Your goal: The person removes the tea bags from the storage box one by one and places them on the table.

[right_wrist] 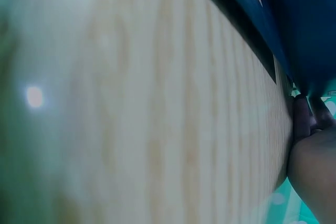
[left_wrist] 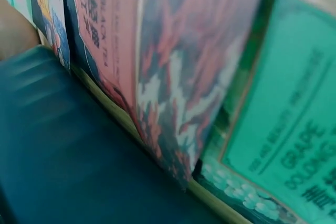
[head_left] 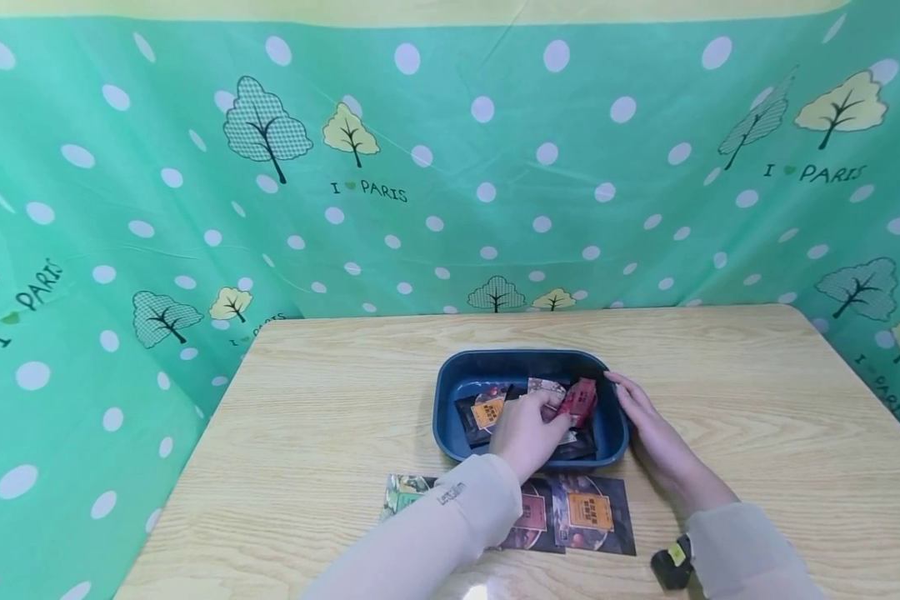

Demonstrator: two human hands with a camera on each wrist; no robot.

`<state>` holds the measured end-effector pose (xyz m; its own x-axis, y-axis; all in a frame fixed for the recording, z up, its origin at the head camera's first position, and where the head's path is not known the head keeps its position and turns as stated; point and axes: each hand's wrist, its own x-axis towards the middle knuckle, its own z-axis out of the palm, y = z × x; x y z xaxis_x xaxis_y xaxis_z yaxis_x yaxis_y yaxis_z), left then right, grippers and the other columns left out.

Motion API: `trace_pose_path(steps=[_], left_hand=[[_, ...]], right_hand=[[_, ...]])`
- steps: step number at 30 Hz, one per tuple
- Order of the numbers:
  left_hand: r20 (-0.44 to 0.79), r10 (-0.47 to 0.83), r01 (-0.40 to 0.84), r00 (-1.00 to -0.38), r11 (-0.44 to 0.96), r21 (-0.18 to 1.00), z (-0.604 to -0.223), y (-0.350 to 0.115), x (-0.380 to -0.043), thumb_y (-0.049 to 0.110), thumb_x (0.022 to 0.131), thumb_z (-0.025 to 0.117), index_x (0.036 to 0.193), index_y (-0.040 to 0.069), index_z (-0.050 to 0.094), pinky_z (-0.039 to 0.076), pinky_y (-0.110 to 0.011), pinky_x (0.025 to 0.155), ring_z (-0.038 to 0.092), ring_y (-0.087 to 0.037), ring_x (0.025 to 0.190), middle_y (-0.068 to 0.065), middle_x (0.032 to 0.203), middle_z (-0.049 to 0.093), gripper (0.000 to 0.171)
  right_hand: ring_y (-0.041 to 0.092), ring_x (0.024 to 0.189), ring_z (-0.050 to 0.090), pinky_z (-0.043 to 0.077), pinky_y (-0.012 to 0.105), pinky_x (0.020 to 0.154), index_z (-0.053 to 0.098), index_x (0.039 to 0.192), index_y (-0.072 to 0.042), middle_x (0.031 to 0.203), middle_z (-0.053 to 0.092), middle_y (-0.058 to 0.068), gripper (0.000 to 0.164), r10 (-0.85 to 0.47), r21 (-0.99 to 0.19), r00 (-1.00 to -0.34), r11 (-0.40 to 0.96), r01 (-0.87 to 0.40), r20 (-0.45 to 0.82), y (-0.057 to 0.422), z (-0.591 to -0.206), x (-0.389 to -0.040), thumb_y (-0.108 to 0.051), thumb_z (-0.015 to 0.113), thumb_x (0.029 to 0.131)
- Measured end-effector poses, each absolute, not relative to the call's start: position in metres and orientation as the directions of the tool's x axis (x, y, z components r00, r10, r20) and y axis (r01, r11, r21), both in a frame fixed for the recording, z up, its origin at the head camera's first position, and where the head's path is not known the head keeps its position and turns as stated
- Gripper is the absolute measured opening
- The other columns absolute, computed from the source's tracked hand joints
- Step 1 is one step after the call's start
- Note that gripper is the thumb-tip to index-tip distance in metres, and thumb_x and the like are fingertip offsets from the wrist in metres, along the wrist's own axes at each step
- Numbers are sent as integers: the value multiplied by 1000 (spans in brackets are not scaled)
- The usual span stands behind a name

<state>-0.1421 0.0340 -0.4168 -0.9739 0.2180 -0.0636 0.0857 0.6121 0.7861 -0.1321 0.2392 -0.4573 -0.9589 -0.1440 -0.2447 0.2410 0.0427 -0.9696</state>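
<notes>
A dark blue plastic bin [head_left: 442,417] with rounded corners stands on the table, several tea packets inside. My left hand [head_left: 532,429] reaches down into it, thumb and fingers pinching a red tea packet [head_left: 581,400] near the right side. A black packet with an orange label [head_left: 486,412] lies at the left of the bin floor. Outside, my right hand [head_left: 652,429] rests against the bin's right wall, fingers stretched along it. In the right wrist view this hand [right_wrist: 315,166] shows at the right edge, beside the bin [right_wrist: 310,30].
Before the bin lies a row of tea packets: a green one [head_left: 403,494], a dark one with a pink label [head_left: 532,512], and a dark one with an orange label [head_left: 594,514]. A small black object [head_left: 672,567] sits by the right sleeve. A green curtain [head_left: 450,167] hangs behind the wooden table [head_left: 307,417].
</notes>
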Motion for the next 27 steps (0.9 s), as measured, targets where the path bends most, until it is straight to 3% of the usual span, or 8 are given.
trace_pose_path(steps=[6,11,19,23,27], left_hand=[[16,220,145,-975,584,799,-416,30,-137,30,93,65,110,22,72,51,-23,75,63,0,79,8,97,74,20],[51,224,168,-973,543,823,-412,25,-133,30,95,64,113,21,70,47,-20,67,55,1,69,7,91,72,21],[91,236,196,-967,474,858,-402,19,-125,34,100,58,122,22,65,50,-19,67,60,1,72,4,102,74,26],[114,282,238,-953,457,857,-396,16,-119,35,102,54,124,23,62,47,-17,61,58,2,66,3,93,74,27],[169,346,314,-923,422,851,-391,13,-110,32,104,51,126,20,59,42,-16,56,51,3,59,2,82,70,26]], right_hand=[[31,153,-8,-5,54,121,14,157,-19,167,-5,11,66,-138,-964,-954,10,266,-265,239,-458,-133,-51,36,105],[30,153,-13,-8,53,121,12,158,-17,167,-5,11,67,-140,-961,-953,-23,276,-270,239,-457,-133,-48,39,105],[34,150,-22,-12,59,118,8,160,-18,166,-15,10,69,-153,-953,-942,-1,304,-300,241,-456,-133,-42,43,105],[35,149,-24,-13,61,117,4,160,-18,165,-19,11,72,-172,-951,-937,4,309,-305,242,-457,-131,-38,46,104],[34,149,-24,-16,59,116,3,160,-17,165,-17,13,69,-211,-967,-950,-60,249,-231,244,-460,-129,-26,44,105]])
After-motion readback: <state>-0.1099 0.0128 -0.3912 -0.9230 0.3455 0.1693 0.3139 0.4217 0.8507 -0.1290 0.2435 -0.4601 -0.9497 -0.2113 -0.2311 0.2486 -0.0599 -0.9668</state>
